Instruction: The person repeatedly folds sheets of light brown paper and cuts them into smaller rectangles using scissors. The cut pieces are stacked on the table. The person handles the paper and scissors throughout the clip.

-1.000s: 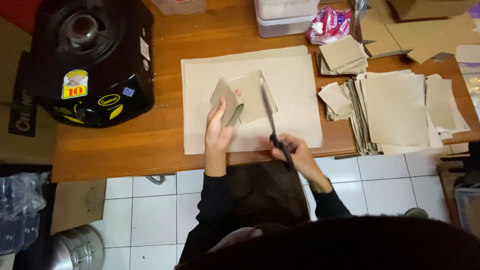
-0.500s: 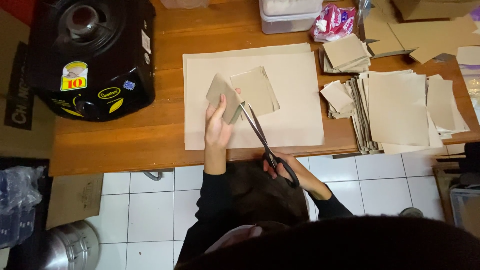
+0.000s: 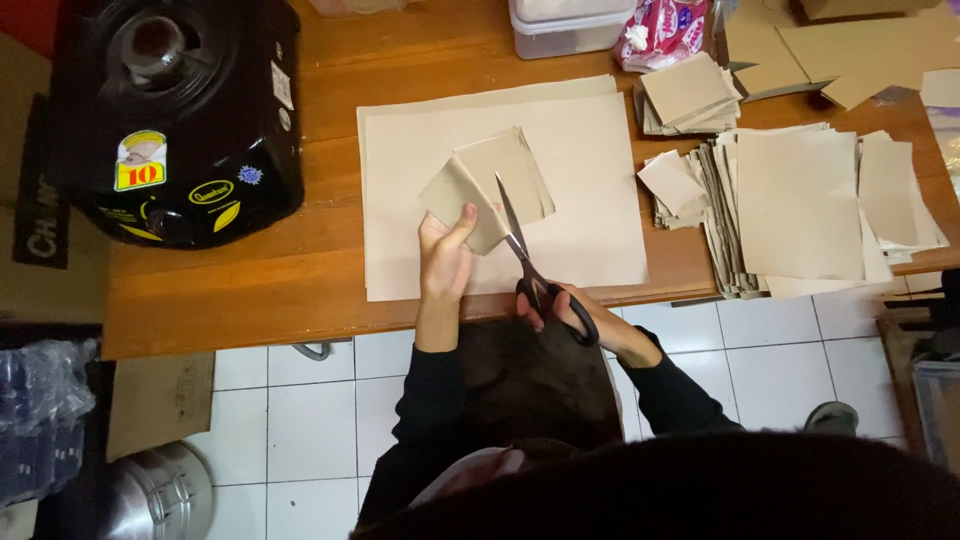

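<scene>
1. Where the wooden desk (image 3: 250, 290) spreads below us, we count one black cooker (image 3: 175, 110) at its left end.
2. One stack of large tan sheets (image 3: 590, 200) lies at the middle.
3. Our left hand (image 3: 445, 255) pinches one small folded card piece (image 3: 490, 185) above those sheets.
4. Our right hand (image 3: 575, 310) has its grip through the handles of one pair of scissors (image 3: 525, 260), blades slightly apart at the card's edge.
</scene>
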